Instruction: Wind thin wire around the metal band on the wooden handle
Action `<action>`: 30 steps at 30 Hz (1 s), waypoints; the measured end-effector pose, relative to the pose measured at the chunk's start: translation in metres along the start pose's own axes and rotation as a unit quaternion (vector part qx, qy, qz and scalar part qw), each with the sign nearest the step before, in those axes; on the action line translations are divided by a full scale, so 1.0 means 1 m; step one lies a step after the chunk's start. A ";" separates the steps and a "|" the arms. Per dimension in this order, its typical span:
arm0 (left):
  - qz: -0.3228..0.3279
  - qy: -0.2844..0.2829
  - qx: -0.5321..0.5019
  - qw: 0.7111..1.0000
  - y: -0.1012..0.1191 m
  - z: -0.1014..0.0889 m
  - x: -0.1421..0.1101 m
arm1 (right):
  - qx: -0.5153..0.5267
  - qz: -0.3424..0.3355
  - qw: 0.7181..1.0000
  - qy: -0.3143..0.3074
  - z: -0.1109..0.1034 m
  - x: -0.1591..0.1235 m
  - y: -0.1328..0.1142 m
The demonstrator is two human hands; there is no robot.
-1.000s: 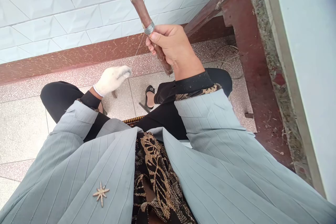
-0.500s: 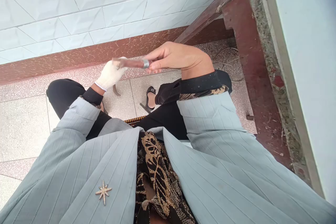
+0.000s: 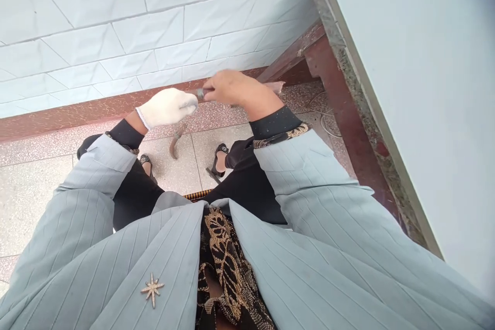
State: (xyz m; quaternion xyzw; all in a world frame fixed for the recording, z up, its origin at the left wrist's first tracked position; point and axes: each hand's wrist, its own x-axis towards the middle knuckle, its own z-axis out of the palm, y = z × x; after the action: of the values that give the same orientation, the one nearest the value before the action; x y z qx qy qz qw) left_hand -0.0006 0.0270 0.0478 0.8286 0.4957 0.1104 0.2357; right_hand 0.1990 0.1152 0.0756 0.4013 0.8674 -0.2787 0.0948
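Note:
My right hand (image 3: pixel 235 87), bare, is closed on a brown stick (image 3: pixel 275 86), whose pale, ragged end shows beyond the wrist. Grey wire (image 3: pixel 200 94) is wound in a tight band around the stick, just left of my right fingertips. My left hand (image 3: pixel 168 106) wears a white knit glove. Its fingers are curled together right beside the wire band, and what they pinch is hidden. Below the glove a curved brown piece (image 3: pixel 176 143) shows against the floor; I cannot tell whether it hangs or lies there.
A white tiled wall (image 3: pixel 154 26) with a reddish-brown base stands ahead. On the right is a dark red wooden frame (image 3: pixel 340 98) under a pale-topped table (image 3: pixel 417 62). A thin cable (image 3: pixel 328 124) lies on the floor near it. My feet rest on speckled tiles (image 3: pixel 166 170).
The stick has swung around: its free end pointed left toward the glove and now points right, past my right wrist. My left hand has moved right, closer to the wire band.

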 end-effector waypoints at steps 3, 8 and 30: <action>-0.020 0.001 -0.106 0.994 -0.010 -0.011 -0.001 | 0.026 -0.107 0.964 -0.243 -0.005 -0.013 0.002; -0.061 0.029 -0.277 0.958 -0.021 -0.002 -0.001 | 0.274 -0.178 0.931 -0.161 -0.008 -0.030 0.016; -0.058 0.088 -0.104 0.989 -0.008 0.008 -0.014 | 0.097 -0.179 0.941 -0.272 0.009 -0.020 0.016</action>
State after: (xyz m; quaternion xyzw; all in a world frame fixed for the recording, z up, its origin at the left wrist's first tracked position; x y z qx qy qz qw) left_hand -0.0106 0.0157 0.0375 0.7563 0.5476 0.2205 0.2820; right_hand 0.2235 0.1054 0.0691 0.1554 0.8349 -0.4723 0.2361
